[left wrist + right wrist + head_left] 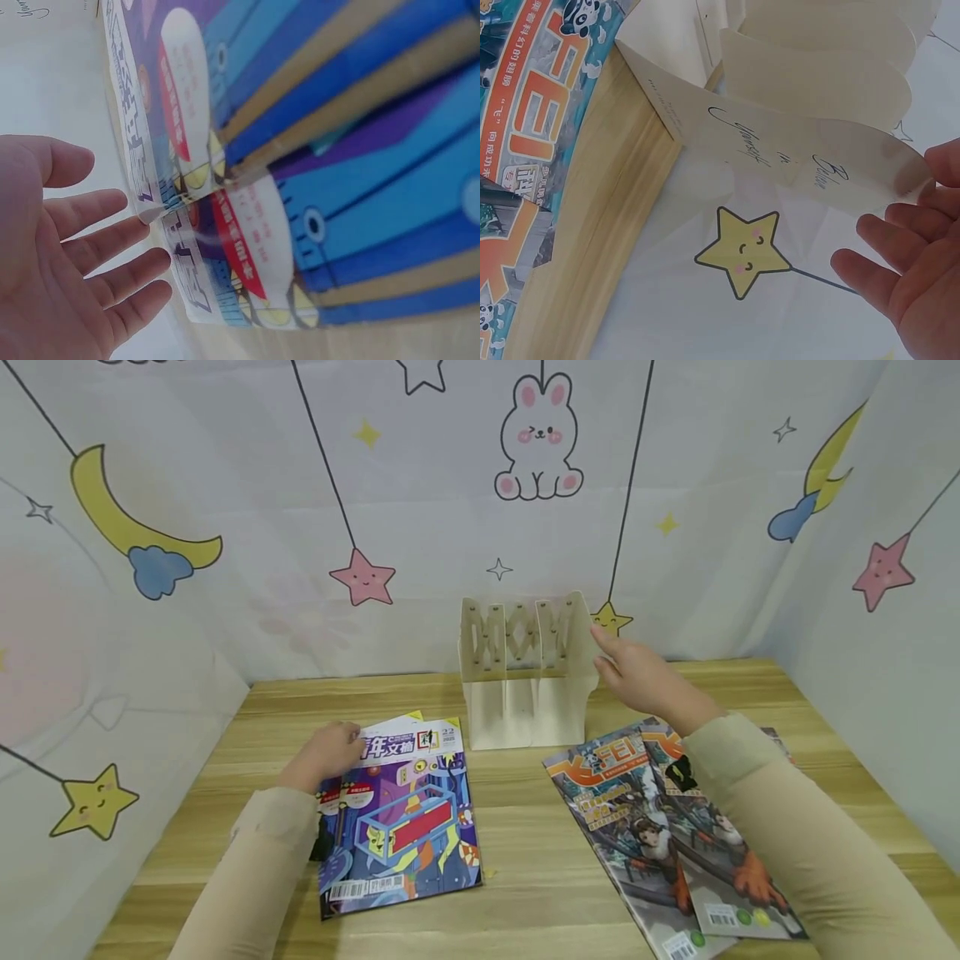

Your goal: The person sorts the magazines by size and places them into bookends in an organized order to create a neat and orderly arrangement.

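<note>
A cream desktop file rack [487, 714] with upright dividers stands at the back of the table. My right hand [643, 677] is at the rack's right side panel [780, 154], its fingertips right at the panel's upper edge and fingers loosely extended. At the left, my left hand [327, 756] is beside two overlapping purple-blue magazines [408, 835]. Its fingers [105, 244] are spread and relaxed, fingertips right at the magazines' left edge near the title strip. Neither hand grips anything.
Two overlapping FEI magazines [611, 814] lie at the right, partly under my right forearm [810, 827]. Another magazine's edge shows beyond the sleeve. The wooden table [517, 860] meets white curtains [420, 635] printed with stars, moons and a rabbit on its back and sides.
</note>
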### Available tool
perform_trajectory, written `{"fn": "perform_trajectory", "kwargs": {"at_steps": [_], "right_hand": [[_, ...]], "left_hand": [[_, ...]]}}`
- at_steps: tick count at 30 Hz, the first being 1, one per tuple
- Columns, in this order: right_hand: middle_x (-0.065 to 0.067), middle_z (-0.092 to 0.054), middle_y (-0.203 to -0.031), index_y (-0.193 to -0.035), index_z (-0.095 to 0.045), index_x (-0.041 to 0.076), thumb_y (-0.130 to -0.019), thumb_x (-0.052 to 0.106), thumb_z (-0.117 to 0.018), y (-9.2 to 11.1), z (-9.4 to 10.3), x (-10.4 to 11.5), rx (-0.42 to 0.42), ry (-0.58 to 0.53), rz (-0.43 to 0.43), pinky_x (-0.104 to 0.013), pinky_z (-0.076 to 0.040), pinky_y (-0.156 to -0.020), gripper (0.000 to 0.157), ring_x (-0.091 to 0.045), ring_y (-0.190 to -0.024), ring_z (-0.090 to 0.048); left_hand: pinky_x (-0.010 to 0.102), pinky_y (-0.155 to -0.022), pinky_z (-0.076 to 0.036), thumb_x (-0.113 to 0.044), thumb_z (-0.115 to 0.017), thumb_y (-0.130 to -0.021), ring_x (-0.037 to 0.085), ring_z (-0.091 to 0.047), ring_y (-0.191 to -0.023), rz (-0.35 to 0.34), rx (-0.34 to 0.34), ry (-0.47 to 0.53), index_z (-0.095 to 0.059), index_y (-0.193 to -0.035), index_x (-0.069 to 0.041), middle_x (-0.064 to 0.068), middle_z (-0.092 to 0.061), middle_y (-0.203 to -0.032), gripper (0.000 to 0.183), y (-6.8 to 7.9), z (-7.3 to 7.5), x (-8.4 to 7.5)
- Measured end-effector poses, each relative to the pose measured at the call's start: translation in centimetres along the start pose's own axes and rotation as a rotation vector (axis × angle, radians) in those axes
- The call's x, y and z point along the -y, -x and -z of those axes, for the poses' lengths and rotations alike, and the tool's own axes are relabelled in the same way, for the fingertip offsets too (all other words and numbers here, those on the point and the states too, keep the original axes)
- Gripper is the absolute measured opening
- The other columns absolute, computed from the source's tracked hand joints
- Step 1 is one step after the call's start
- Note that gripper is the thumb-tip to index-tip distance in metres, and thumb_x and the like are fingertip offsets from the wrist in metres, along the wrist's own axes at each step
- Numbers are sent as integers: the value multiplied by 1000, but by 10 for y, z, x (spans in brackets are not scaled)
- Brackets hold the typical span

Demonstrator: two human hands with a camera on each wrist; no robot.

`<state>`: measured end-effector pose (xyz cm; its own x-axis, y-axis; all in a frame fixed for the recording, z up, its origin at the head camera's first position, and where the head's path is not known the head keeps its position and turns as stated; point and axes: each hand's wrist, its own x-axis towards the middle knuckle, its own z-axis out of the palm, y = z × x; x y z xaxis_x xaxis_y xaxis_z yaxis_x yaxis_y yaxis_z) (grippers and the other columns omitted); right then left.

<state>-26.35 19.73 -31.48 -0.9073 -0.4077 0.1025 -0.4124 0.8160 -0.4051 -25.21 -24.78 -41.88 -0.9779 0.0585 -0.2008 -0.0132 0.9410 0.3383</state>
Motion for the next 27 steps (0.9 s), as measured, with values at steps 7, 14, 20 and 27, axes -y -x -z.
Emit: {"fn": "perform_trajectory", "kwargs": {"at_steps": [7, 14, 20, 27], "right_hand": [[-21, -23, -153, -152, -8, 7, -103, 22, -38, 0, 0, 0, 4, 4, -20, -55, -35, -106, 59, -41, -133, -37], [-20, -22, -154, -152, -8, 8, -103, 25, -36, 1, -1, -1, 12, 6, -33, -55, -33, -107, 59, -41, -135, -35], [-23, -27, -151, -152, -7, 9, -104, 27, -35, 2, 0, 0, 20, 25, -44, -55, -40, -100, 59, -42, -129, -42], [-24, -29, -150, -152, -5, 9, -104, 26, -35, 1, -1, 2, 26, 45, -52, -53, -41, -100, 59, -42, -127, -45]], "left_hand": [[61, -104, -33, -24, -39, -97, 50, -40, -125, -6, 3, 52, -41, -137, 8, 34, -36, -140, 51, 2, 8, -3], [61, -103, -35, -23, -39, -96, 49, -43, -122, -16, -14, 72, -43, -136, 7, 34, -35, -140, 51, 3, 8, -3], [59, -103, -37, -24, -37, -98, 46, -46, -121, -21, -44, 124, -43, -136, 7, 33, -41, -137, 49, 1, 8, -2], [57, -102, -38, -23, -35, -99, 45, -45, -124, 10, -57, 203, -42, -136, 7, 31, -44, -137, 48, -2, 9, 2]]}}
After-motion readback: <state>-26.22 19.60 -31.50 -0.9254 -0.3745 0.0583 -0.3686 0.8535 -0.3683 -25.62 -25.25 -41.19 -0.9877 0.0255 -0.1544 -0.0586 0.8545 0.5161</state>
